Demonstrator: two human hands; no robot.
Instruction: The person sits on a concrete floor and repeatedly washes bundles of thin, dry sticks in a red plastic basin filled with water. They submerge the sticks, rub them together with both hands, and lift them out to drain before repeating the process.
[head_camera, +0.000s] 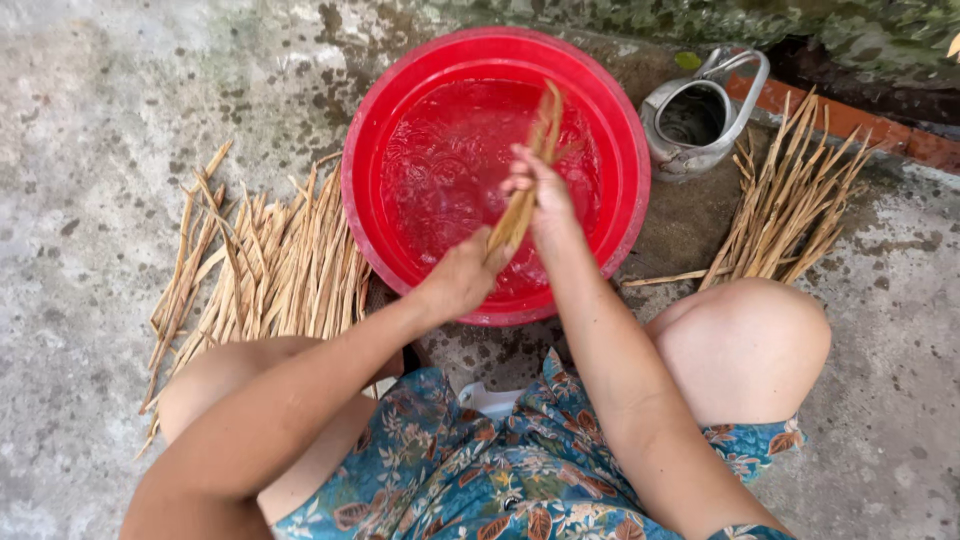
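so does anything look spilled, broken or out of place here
Nothing is spilled or broken. Both hands, left hand and right hand, hold a bundle of dried strips over the red basin of water. The only untidy bit: one strip lies loose, apart from the right pile, beside the metal kettle.

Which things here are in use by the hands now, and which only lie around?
In use: left hand and right hand, both gripping the strip bundle; red basin of water.

Lying about: left strip pile; right strip pile; metal kettle.
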